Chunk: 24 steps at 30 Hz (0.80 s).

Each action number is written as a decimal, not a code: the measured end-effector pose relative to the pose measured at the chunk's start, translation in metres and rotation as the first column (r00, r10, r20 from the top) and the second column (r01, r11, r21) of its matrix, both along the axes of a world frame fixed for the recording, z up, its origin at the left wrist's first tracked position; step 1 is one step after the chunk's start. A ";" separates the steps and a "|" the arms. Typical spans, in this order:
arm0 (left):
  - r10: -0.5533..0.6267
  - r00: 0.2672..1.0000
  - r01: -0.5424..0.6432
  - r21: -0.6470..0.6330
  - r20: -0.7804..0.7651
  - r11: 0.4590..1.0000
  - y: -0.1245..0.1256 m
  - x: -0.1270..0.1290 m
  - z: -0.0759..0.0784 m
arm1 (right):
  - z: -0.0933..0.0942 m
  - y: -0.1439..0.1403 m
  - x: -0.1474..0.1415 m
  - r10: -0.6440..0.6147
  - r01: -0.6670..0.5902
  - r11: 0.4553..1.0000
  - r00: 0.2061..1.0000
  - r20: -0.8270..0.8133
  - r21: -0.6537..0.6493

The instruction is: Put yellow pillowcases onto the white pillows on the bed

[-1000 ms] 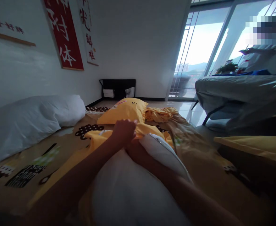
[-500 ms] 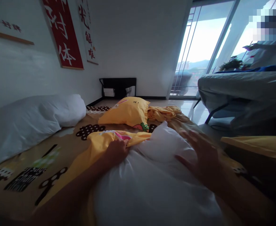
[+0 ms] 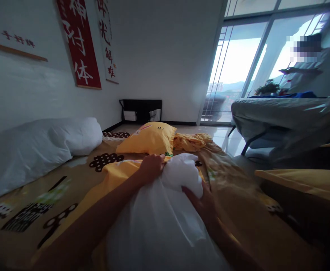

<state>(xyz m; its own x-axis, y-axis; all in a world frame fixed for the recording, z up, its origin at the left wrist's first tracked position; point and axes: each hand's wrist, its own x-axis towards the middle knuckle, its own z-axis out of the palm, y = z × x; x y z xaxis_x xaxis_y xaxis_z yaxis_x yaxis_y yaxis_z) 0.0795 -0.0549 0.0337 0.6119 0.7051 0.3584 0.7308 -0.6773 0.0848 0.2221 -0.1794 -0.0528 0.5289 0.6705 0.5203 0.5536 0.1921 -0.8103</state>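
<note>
A white pillow (image 3: 159,226) lies in front of me, its far end bunched up over a yellow pillowcase (image 3: 112,173). My left hand (image 3: 152,167) is closed on the far edge of the pillowcase, close beside the bunched pillow end; part of its grip is hidden. On the other side, my right hand (image 3: 203,201) grips the right side of the white pillow, with the thumb on top and the other fingers mostly out of sight. Just beyond both hands sits a plump yellow pillow (image 3: 150,137) with a printed pattern.
Crumpled yellow fabric (image 3: 193,142) lies behind at the right. Another white pillow (image 3: 41,145) rests along the left wall on the patterned brown bedsheet (image 3: 80,180). At the right stand a covered table (image 3: 283,109) and a yellow-edged surface (image 3: 300,180). A person (image 3: 303,81) is near the window.
My right hand has moved left and closed on the white pillow, squeezing its far end narrower. The left hand has shifted slightly forward and right along the pillowcase.
</note>
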 end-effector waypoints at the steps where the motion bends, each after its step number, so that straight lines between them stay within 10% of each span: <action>1: 0.007 0.999 -0.007 0.005 0.040 1.000 0.002 0.007 0.008 | 0.021 0.003 0.001 0.049 -0.048 0.999 0.998 -0.048 0.023; 6: -0.034 0.930 -0.006 0.107 0.365 0.994 0.001 0.020 0.066 | 0.108 0.004 0.002 -0.011 -0.038 0.969 0.981 0.196 0.242; 14: -0.390 0.419 -0.016 0.437 0.820 0.899 -0.011 -0.020 0.134 | 0.201 0.019 -0.003 -0.122 -0.063 0.974 0.656 0.745 0.216; 17: -0.329 0.336 -0.197 0.408 0.882 0.892 -0.020 -0.049 0.112 | 0.193 0.027 0.004 -0.283 0.026 0.939 0.625 0.728 0.343; 20: -0.086 0.420 -0.371 0.258 0.903 0.892 -0.030 -0.090 0.050 | 0.139 0.046 0.016 -0.385 0.154 0.905 0.692 0.610 0.396; 24: 0.136 0.639 -0.300 0.083 0.757 0.950 -0.033 -0.151 -0.037 | 0.053 0.074 0.006 0.065 -0.219 0.947 0.844 0.532 0.233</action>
